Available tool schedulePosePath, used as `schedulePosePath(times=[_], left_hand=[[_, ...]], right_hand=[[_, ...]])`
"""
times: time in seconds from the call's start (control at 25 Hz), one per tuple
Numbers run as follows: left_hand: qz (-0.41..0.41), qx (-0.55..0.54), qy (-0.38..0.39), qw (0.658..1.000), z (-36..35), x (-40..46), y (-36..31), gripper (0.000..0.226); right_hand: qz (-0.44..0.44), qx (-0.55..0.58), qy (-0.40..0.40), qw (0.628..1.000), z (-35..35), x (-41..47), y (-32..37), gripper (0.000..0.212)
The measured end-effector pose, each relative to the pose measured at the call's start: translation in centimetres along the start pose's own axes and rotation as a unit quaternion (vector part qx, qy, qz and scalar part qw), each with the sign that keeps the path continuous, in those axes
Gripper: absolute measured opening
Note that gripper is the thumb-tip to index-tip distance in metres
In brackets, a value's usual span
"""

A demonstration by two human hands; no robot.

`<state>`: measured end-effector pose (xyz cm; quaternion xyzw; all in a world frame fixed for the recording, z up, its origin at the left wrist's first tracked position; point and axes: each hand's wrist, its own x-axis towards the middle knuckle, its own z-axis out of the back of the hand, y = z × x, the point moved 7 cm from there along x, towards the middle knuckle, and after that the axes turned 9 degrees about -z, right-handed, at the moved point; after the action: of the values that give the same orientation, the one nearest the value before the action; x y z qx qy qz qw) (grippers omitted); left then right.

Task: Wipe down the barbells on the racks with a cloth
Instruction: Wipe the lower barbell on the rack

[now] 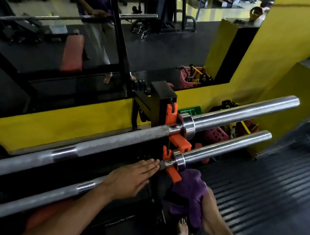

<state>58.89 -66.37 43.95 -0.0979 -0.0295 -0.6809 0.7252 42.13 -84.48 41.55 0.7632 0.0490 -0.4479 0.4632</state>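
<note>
Resting flat on lower barbell (222, 147): left hand (132, 176), fingers straight.
Right hand (203, 208) below its collar, state hidden by purple cloth (189, 194).

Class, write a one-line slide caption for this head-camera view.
Left hand flat on the lower barbell at its orange rack hook; right hand holds a purple cloth beneath.
</note>
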Motion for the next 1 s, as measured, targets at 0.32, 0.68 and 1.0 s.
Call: schedulePosePath(times=[0.32, 0.68, 1.0], left_hand=[[0.036, -0.049, -0.027, 0.998, 0.7, -4.5, 1.1, 0.061], [0.072, -0.056, -0.046, 0.995, 1.7, -10.0, 1.8, 0.057], [0.126, -0.061, -0.05, 0.989, 1.6, -11.6, 3.0, 0.062]], right_hand=[[0.362, -0.557, -0.173, 0.727, -8.3, -2.3, 10.2, 0.046], [0.285, -0.661, -0.167, 0.674, -9.7, -3.4, 8.4, 0.03], [0.255, -0.7, -0.164, 0.646, -13.5, -1.6, 7.7, 0.043]])
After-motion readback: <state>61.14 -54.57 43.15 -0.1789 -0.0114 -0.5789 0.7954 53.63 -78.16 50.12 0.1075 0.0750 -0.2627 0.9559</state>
